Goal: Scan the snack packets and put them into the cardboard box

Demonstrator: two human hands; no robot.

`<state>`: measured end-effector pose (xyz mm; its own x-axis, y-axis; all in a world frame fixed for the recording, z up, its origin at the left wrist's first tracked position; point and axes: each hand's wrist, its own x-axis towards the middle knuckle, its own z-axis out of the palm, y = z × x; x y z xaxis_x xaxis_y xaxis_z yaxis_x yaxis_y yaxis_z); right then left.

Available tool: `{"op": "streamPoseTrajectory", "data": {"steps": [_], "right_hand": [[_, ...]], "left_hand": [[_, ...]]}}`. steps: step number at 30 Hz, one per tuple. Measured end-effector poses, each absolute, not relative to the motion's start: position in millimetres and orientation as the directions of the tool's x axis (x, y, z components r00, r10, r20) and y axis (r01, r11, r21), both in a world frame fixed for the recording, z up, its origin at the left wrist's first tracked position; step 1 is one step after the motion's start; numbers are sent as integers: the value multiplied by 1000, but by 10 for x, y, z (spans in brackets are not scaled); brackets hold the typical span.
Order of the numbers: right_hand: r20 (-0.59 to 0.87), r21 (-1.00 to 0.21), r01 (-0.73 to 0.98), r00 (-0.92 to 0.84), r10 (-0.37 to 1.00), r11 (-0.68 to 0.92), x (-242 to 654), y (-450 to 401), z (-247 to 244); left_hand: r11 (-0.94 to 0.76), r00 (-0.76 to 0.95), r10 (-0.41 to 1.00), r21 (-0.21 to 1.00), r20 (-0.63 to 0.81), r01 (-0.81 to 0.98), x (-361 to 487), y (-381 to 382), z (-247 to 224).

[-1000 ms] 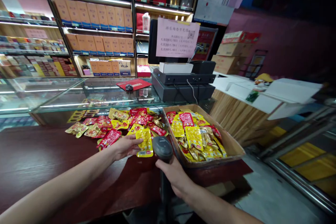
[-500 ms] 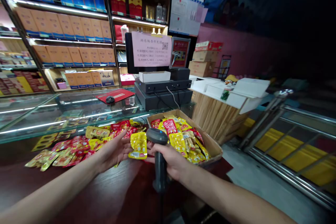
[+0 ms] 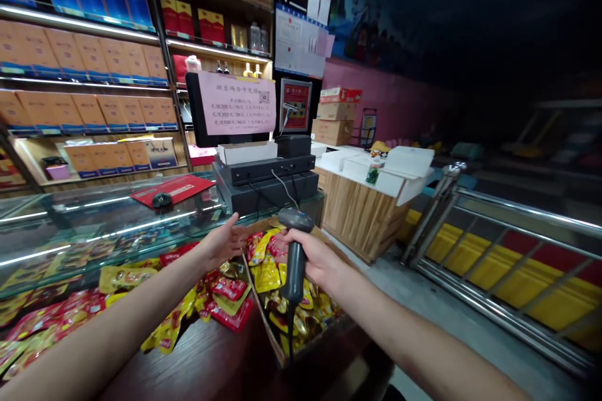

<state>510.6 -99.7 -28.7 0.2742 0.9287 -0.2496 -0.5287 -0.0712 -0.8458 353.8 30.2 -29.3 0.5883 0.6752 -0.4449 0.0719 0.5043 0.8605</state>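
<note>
The right hand [image 3: 316, 258] is clamped around a black corded barcode scanner [image 3: 295, 250], just above yellow and red foil snack packets [image 3: 268, 269] in a brown cardboard box [image 3: 260, 312] on a dark wooden desk [image 3: 188, 371]. The left hand [image 3: 223, 243] is open and empty, just beside the box's far-left corner.

"What is on the wall?"
"The wall [image 3: 385, 94] is pink, and there are shelves [image 3: 89, 79] with bright lights."
"What is down low?"
"A gray floor [image 3: 451, 307], a shiny rail [image 3: 517, 208], and a wood counter [image 3: 362, 219] with white boxes [image 3: 409, 161] on top"
</note>
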Motion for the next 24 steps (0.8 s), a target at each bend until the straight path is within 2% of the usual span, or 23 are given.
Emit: {"op": "streamPoseTrajectory", "data": {"steps": [9,13,15,19,24], "right_hand": [[-367,-732,-632,52,929,-254,4287,-980,-476],[-431,-671,-648,-54,901,-360,3820,-931,-746],[-456,-644,-662,-71,887,-384,3639,-890,-902],[-489,-615,-695,-34,872,-372,3399,-797,-1185],[-523,-621,-688,7,852,-375,3242,-728,-1357]], "left_hand": [[541,524,714,841,-465,9,2549,316,-519],[483,397,812,874,-427,-49,2022,182,-802],[421,315,868,906,-384,-55,1835,75,-967],[335,260,913,941,-315,-36,1638,-119,-1295],[268,157,957,951,-243,-158,1612,-250,-1549]]}}
